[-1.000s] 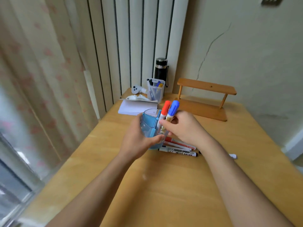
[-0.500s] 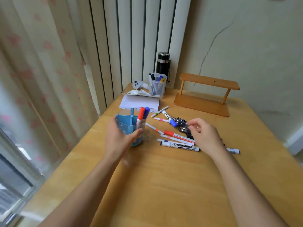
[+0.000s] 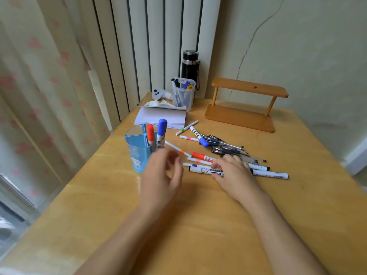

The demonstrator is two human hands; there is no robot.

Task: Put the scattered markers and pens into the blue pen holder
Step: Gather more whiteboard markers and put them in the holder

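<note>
A person's right hand [image 3: 233, 171] is pressing its fingertips onto a black-capped whiteboard marker [image 3: 205, 171] lying on the wooden table [image 3: 198, 225], the fingers closing around the barrel but not yet lifting it; whether the grasp is complete cannot be told. The left hand [image 3: 161, 175], blurred and loosely open, is holding nothing and is hovering just beside the blue pen holder [image 3: 138, 153], apart from it.

Two markers are already standing in the holder: a red-capped marker [image 3: 150, 133] and a blue-capped marker [image 3: 161, 129], both upright in one compartment. Most of the job, by the look of it, is still ahead. Lying loose beside the working hand are a red whiteboard marker [image 3: 200, 156], another black whiteboard marker [image 3: 271, 174], a blue-capped marker on the table [image 3: 199, 136], several slim white pens [image 3: 186, 128] and a heap of black gel pens [image 3: 224, 147].

Behind them, a white notepad [image 3: 160, 119], a clear plastic pen case [image 3: 183, 94], a black flask [image 3: 190, 64] and a wooden shelf [image 3: 242, 105] are sitting against the wall.
</note>
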